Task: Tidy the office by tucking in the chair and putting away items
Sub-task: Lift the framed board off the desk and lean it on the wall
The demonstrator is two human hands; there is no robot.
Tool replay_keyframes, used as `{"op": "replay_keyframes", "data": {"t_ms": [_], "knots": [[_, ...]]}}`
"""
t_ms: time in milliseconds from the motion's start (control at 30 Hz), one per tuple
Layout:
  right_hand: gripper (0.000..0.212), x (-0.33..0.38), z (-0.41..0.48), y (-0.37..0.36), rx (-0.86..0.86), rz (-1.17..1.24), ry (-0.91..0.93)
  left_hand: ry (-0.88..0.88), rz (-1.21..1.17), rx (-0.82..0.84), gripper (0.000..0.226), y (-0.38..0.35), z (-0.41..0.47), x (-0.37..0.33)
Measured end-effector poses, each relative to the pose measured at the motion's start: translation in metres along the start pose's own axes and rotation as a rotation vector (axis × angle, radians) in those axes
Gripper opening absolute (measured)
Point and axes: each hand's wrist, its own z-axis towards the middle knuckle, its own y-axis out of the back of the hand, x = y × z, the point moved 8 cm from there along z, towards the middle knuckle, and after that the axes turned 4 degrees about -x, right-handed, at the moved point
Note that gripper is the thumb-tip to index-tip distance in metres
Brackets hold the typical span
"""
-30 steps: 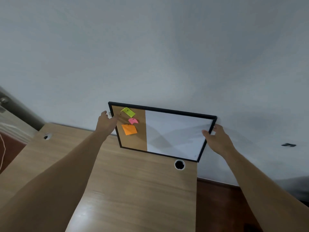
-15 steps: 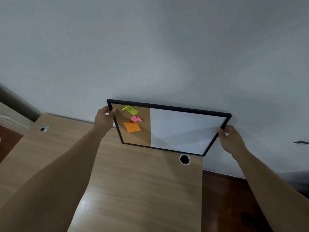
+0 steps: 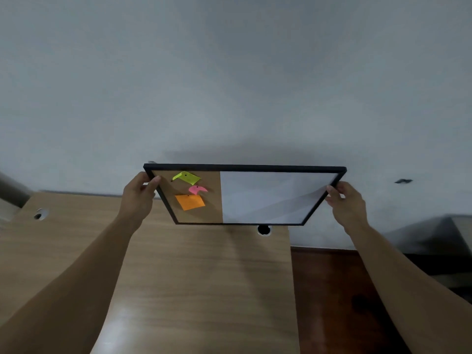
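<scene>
A black-framed board, part cork and part whiteboard, hangs in the air above the back of the wooden desk, close to the white wall. Yellow, pink and orange notes are pinned to its cork side. My left hand grips the board's left edge. My right hand grips its right edge. The board is tilted, its top edge towards the wall.
The desk has a cable hole below the board and another at its far left. Dark wooden floor lies right of the desk. A grey object stands at the right edge. A small dark mark is on the wall.
Both hands have lifted the board higher and levelled it. My right hand has moved outward to the right edge, and the view has shifted right.
</scene>
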Motion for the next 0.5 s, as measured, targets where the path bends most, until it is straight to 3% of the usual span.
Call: {"op": "replay_keyframes", "data": {"t_ms": [167,267,500], "knots": [[0.016,0.015,-0.045,0.069,-0.153,0.042,-0.042,0.017,-0.19,0.139,0.007,-0.047,-0.028,-0.042],[0.008,0.007,-0.065,0.113,-0.238,0.072,-0.08,-0.015,-0.228,0.214,0.014,-0.077,-0.043,-0.063],[0.018,-0.017,-0.098,0.212,-0.368,0.075,-0.12,-0.077,-0.22,0.317,0.009,-0.145,-0.095,-0.113]]}}
